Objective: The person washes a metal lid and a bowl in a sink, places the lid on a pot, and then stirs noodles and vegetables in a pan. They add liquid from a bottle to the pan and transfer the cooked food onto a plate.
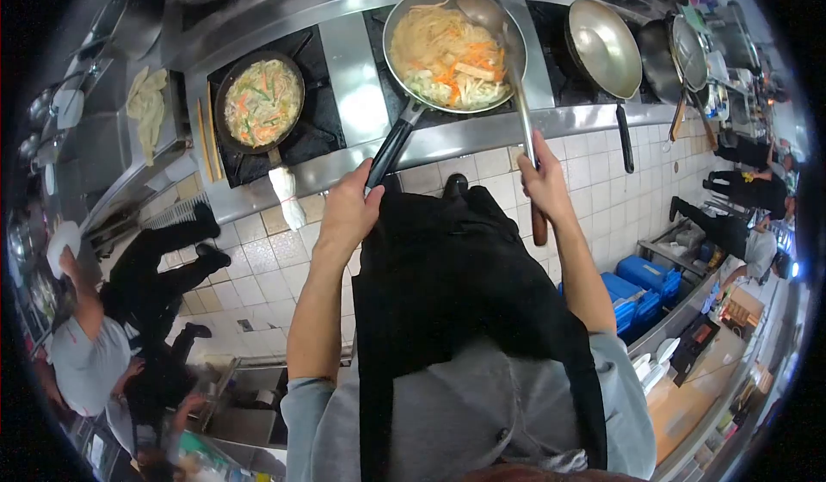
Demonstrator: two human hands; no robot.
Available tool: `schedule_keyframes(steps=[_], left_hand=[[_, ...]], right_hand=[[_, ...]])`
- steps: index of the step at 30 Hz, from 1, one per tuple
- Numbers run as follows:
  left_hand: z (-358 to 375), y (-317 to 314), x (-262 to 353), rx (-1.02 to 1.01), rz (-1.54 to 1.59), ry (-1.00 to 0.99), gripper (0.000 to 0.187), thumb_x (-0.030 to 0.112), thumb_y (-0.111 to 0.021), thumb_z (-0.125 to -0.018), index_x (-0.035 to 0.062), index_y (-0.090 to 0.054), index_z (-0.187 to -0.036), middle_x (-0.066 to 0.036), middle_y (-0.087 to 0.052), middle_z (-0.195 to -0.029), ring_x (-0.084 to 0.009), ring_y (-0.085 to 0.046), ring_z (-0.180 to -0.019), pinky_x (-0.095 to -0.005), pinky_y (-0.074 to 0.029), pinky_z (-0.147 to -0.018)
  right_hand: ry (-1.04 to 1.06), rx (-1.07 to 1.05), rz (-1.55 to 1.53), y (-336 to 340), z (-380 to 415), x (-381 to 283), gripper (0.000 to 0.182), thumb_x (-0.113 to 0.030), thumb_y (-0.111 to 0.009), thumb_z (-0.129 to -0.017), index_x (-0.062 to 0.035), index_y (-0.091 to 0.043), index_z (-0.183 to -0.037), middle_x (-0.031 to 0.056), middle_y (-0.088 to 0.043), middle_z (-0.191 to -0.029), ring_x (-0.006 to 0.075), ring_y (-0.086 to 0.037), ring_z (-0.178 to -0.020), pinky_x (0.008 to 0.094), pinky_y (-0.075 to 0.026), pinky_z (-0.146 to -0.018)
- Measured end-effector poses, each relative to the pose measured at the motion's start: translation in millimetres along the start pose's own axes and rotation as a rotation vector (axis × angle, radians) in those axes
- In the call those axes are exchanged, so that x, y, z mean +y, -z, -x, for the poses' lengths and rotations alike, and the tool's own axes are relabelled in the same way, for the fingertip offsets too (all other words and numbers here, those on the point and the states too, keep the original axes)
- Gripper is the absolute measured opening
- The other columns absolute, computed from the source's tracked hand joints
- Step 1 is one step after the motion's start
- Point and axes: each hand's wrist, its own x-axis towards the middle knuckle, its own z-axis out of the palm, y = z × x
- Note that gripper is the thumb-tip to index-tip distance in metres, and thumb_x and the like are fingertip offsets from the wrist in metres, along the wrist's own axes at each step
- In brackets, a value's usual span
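My left hand [349, 202] is wrapped round the black handle of a frying pan [411, 95] on the stove. Noodles [430, 39], shredded carrot and chopped cabbage [482, 93] fill this pan. In my right hand [545, 176] is a long metal ladle [522, 108] with a wooden grip end. Its bowl rests at the pan's far right side, against the food. To the left, a smaller dark pan [225, 129] holds a pale, pancake-like mix with carrot and green strips, its handle wrapped in white cloth [286, 194].
Chopsticks [206, 138] lie left of the small pan, near a crumpled cloth [146, 108]. Empty pans [605, 47] stand on the right burners. A co-worker [90, 344] holding a white plate [64, 245] is at left; other people [753, 198] are far right. Blue containers [641, 280] stand behind me at right.
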Motion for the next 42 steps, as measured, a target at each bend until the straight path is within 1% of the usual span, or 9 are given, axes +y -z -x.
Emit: schedule_keyframes(steps=[3, 10, 14, 18, 22, 28, 30, 38, 42], left_hand=[[-1, 1, 2, -0.018, 0.018, 0.042, 0.051, 0.016, -0.070, -0.088, 0.0039, -0.057, -0.135, -0.024, -0.069, -0.104, -0.0332, -0.070, -0.081, -0.0397, -0.055, -0.075], [-2, 6, 16, -0.040, 0.020, 0.118, 0.051, 0.015, -0.070, -0.086, 0.0001, -0.057, -0.134, -0.025, -0.067, -0.107, -0.0393, -0.067, -0.089, -0.0448, -0.053, -0.081], [0, 1, 6, 0.001, 0.009, 0.087, 0.051, 0.016, -0.070, -0.087, 0.0015, -0.057, -0.134, -0.024, -0.068, -0.108, -0.0362, -0.069, -0.085, -0.0422, -0.054, -0.078], [1, 0, 5, 0.020, -0.015, 0.059, 0.051, 0.017, -0.071, -0.087, 0.0034, -0.057, -0.135, -0.022, -0.070, -0.106, -0.0331, -0.071, -0.080, -0.0401, -0.055, -0.074], [1, 2, 9, 0.004, 0.037, 0.060, 0.050, 0.013, -0.069, -0.086, -0.0016, -0.056, -0.133, -0.025, -0.067, -0.109, -0.0400, -0.067, -0.092, -0.0453, -0.053, -0.082], [22, 22, 12, 0.037, 0.068, 0.009, 0.053, 0.016, -0.071, -0.087, -0.0015, -0.055, -0.135, -0.025, -0.065, -0.114, -0.0403, -0.066, -0.088, -0.0466, -0.052, -0.081], [36, 25, -2, 0.071, 0.027, 0.004, 0.056, 0.022, -0.073, -0.089, 0.0055, -0.054, -0.139, -0.019, -0.065, -0.123, -0.0284, -0.066, -0.104, -0.0351, -0.054, -0.086], [100, 105, 17, -0.029, 0.353, 0.135, 0.044, 0.009, -0.072, -0.091, 0.0003, -0.059, -0.132, -0.014, -0.069, -0.118, -0.0188, -0.068, -0.101, -0.0292, -0.055, -0.082], [132, 120, -10, 0.368, 0.612, 0.067, 0.037, 0.008, -0.068, -0.094, -0.0033, -0.060, -0.128, -0.015, -0.069, -0.117, -0.0199, -0.068, -0.103, -0.0308, -0.056, -0.087]], right_hand=[[0.738, 0.091, 0.225, -21, -21, 6, 0.061, -0.005, -0.059, -0.093, -0.0060, -0.040, -0.150, 0.0269, -0.064, -0.105, 0.0392, -0.065, -0.095, 0.0433, -0.053, -0.082], [0.605, 0.059, 0.731, 67, 28, 20, 0.063, -0.001, -0.055, -0.091, -0.0203, -0.043, -0.150, 0.0190, -0.061, -0.101, 0.0417, -0.064, -0.080, 0.0519, -0.054, -0.071], [0.503, -0.005, 0.517, 75, 71, 5, 0.061, 0.001, -0.060, -0.089, -0.0130, -0.046, -0.147, 0.0182, -0.062, -0.094, 0.0400, -0.065, -0.086, 0.0444, -0.054, -0.077], [0.239, -0.154, 0.259, 71, 104, 15, 0.060, 0.000, -0.065, -0.089, -0.0043, -0.047, -0.146, 0.0205, -0.066, -0.106, 0.0281, -0.067, -0.096, 0.0391, -0.051, -0.086], [0.273, -0.142, 0.265, 58, 89, 38, 0.057, -0.002, -0.063, -0.091, -0.0023, -0.047, -0.145, 0.0244, -0.066, -0.118, 0.0289, -0.065, -0.110, 0.0377, -0.048, -0.096], [0.243, -0.068, 0.125, 44, 98, -4, 0.055, -0.006, -0.063, -0.094, -0.0031, -0.046, -0.147, 0.0113, -0.065, -0.097, 0.0169, -0.061, -0.075, 0.0293, -0.050, -0.068], [0.157, -0.083, -0.032, 46, 100, -22, 0.055, -0.008, -0.063, -0.096, -0.0040, -0.045, -0.148, 0.0070, -0.063, -0.094, 0.0122, -0.058, -0.065, 0.0261, -0.049, -0.059], [0.607, -0.265, -0.770, 51, 83, -169, 0.071, -0.014, -0.065, -0.093, 0.0039, -0.029, -0.151, 0.0028, -0.050, -0.070, 0.0073, -0.043, -0.037, 0.0216, -0.038, -0.030], [0.828, -0.404, -0.698, 38, 78, -266, 0.073, -0.018, -0.065, -0.092, 0.0134, -0.029, -0.147, 0.0030, -0.049, -0.065, 0.0078, -0.045, -0.034, 0.0211, -0.038, -0.028]])
